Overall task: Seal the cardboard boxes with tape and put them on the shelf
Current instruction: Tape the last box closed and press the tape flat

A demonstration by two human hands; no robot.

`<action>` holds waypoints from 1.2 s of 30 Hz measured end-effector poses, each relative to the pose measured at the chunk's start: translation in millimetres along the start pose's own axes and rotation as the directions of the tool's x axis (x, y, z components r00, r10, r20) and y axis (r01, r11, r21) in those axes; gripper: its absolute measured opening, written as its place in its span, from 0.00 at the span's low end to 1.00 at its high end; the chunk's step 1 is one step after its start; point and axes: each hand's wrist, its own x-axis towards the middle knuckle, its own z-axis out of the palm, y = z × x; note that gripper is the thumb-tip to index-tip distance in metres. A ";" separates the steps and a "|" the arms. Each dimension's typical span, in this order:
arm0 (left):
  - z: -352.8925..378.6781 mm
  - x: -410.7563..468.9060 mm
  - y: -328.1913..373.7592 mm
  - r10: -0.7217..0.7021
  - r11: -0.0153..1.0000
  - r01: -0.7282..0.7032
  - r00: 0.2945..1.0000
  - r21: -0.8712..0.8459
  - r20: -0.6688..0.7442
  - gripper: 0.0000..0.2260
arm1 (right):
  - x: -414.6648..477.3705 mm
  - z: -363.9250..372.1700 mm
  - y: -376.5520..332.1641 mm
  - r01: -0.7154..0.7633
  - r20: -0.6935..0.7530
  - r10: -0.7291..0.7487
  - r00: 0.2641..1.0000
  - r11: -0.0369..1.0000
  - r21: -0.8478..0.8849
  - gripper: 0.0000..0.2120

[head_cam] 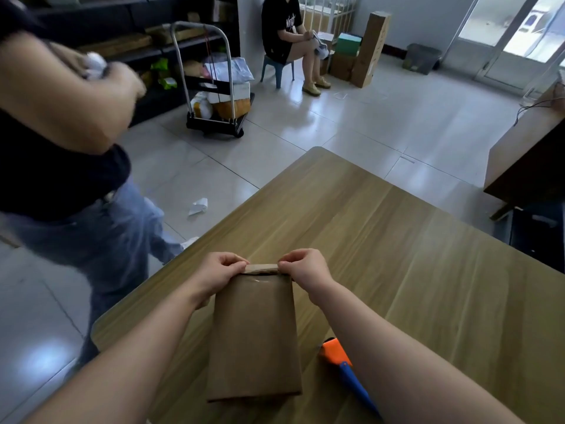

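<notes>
Fig.: Clearance around box [253, 341]. Table [397, 228] surface open fr. 12 to 3 o'clock; a hand could pass there. Obstacles: orange-blue tool [339, 365] at 4 o'clock, just beside box; standing person [61, 179] at 10 o'clock, near table's L edge; desk [526, 154] at 2 o'clock, well apart.

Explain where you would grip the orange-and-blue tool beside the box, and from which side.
Grip the blue handle of the orange-and-blue tool, coming from above on its right side. The handle is long and narrow, so fingers can wrap it; the cardboard box lies close on its left, and the orange head looks bulkier. The right forearm hides part of it.
</notes>
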 end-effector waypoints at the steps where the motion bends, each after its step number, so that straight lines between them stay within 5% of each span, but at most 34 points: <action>1: 0.5 -0.3 -1.1 0.010 1.000 -0.010 1.000 0.002 -0.014 0.06 | 1.0 0.8 2.1 0.006 -0.003 -0.006 1.000 1.000 -0.017 0.03; 9: 1.4 -3.6 -4.1 0.112 0.986 -0.103 0.992 0.131 -0.061 0.04 | 9.1 6.8 9.9 0.026 -0.034 -0.030 0.999 0.994 -0.104 0.09; 29: 0.1 2.7 -0.9 0.056 0.976 -0.035 0.994 0.217 -0.092 0.04 | 8.3 5.8 14.7 0.057 0.007 -0.056 0.998 0.992 -0.114 0.02; 33: -1.0 4.4 4.4 0.085 0.973 -0.059 0.991 0.222 -0.108 0.07 | -0.4 -2.5 22.1 0.035 0.014 -0.034 0.999 0.997 -0.074 0.18; 36: 5.4 2.9 11.8 0.155 0.956 -0.113 0.978 0.269 -0.140 0.08 | -6.4 -16.3 30.1 0.022 -0.031 -0.027 0.999 0.990 -0.140 0.15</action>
